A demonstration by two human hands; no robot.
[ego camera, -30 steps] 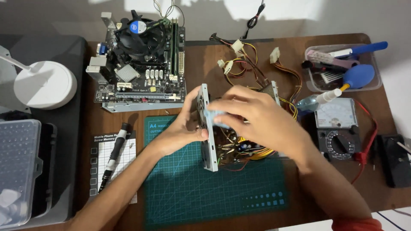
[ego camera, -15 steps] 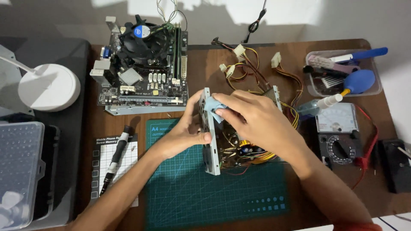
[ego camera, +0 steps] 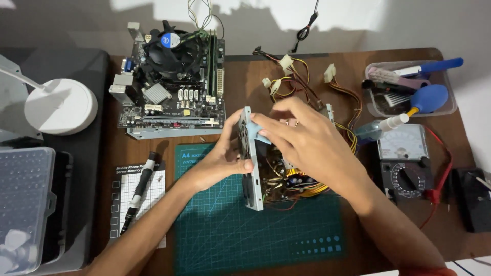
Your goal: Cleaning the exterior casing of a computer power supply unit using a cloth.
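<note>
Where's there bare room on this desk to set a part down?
The green cutting mat is bare in front of the open power supply. Bare wood shows between mat and multimeter. It is crowded around the motherboard, wiring and tool tray.

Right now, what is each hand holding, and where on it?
Left hand grips the open power supply by its upright metal fan panel. Right hand presses a small blue cloth against that panel's upper part.
</note>
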